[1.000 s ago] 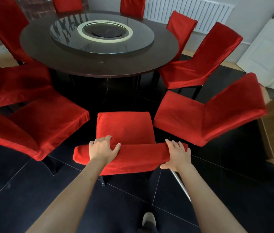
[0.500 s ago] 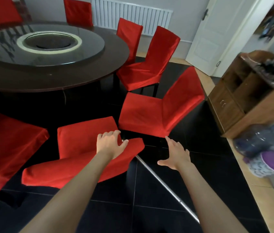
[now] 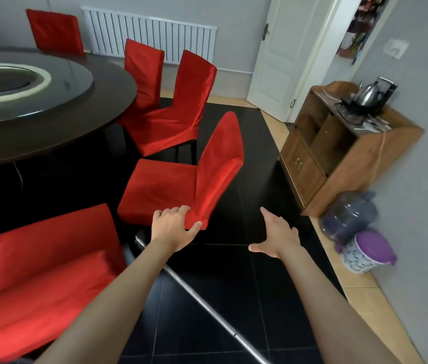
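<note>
A red-covered chair (image 3: 170, 185) stands in the middle, its seat toward the round dark table (image 3: 50, 132) and its back leaning right. My left hand (image 3: 173, 227) lies over the chair's near lower corner, fingers loosely curled and thumb spread. Whether it touches the cover I cannot tell. To the right, my right hand (image 3: 278, 237) hovers over the black floor with straight, spread fingers and holds nothing. At the lower left stands another red chair (image 3: 44, 279), with no hand on it.
More red chairs (image 3: 178, 119) ring the table, which carries a glass turntable (image 3: 10, 82). A metal pole (image 3: 207, 308) lies slanted on the floor between my arms. At the right stand a wooden cabinet (image 3: 339, 158) with a kettle (image 3: 367, 95), a water jug (image 3: 349, 216) and a purple-lidded bucket (image 3: 365, 253).
Both hands let go of the first chair's back. The view swung right, and my hands moved over to the neighbouring chair.
</note>
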`<action>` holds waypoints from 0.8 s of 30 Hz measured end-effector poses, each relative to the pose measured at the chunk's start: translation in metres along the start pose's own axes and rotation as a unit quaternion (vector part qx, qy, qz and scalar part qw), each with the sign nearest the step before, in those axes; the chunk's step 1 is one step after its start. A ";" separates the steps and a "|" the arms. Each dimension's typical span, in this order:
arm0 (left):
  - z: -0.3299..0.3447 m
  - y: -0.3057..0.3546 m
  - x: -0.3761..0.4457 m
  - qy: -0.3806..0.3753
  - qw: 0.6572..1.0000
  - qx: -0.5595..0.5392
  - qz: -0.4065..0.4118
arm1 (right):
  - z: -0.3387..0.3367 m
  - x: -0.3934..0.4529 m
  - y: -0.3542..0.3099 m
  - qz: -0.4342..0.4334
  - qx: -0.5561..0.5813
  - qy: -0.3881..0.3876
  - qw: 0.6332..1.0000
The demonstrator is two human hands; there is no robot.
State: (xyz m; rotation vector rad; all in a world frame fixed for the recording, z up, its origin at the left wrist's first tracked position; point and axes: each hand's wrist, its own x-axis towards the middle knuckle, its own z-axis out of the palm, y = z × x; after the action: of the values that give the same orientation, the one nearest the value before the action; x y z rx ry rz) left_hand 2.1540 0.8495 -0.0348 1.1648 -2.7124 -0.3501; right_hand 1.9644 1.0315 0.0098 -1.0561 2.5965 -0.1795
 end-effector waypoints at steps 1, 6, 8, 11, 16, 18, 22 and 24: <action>0.005 0.011 0.007 -0.002 1.000 -0.001 0.001 | -0.005 0.011 0.009 -0.006 -0.005 -0.001 1.000; 0.021 0.052 0.052 -0.013 1.000 -0.002 -0.005 | -0.015 0.066 0.038 -0.028 0.001 -0.024 0.999; 0.025 0.062 0.076 -0.009 1.000 -0.009 -0.001 | -0.017 0.090 0.044 -0.034 0.009 -0.030 0.999; 0.031 0.075 0.121 -0.002 1.000 -0.030 0.002 | -0.023 0.129 0.053 -0.039 0.018 -0.035 0.998; 0.036 0.100 0.208 0.015 0.998 -0.067 0.015 | -0.051 0.201 0.066 -0.020 0.028 -0.007 0.999; 0.036 0.108 0.241 0.026 0.996 -0.076 0.026 | -0.064 0.230 0.070 -0.013 0.028 0.015 0.999; 0.037 0.123 0.300 0.026 0.995 -0.087 0.032 | -0.079 0.281 0.073 -0.003 0.023 0.007 1.000; 0.040 0.129 0.326 0.014 0.997 -0.053 0.048 | -0.082 0.304 0.075 0.001 0.032 -0.004 0.999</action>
State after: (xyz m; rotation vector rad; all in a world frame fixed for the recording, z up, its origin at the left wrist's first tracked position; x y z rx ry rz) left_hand 1.8339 0.7035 -0.0166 1.0012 -2.6775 -0.4527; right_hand 1.6827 0.8730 -0.0084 -1.0297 2.5657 -0.2565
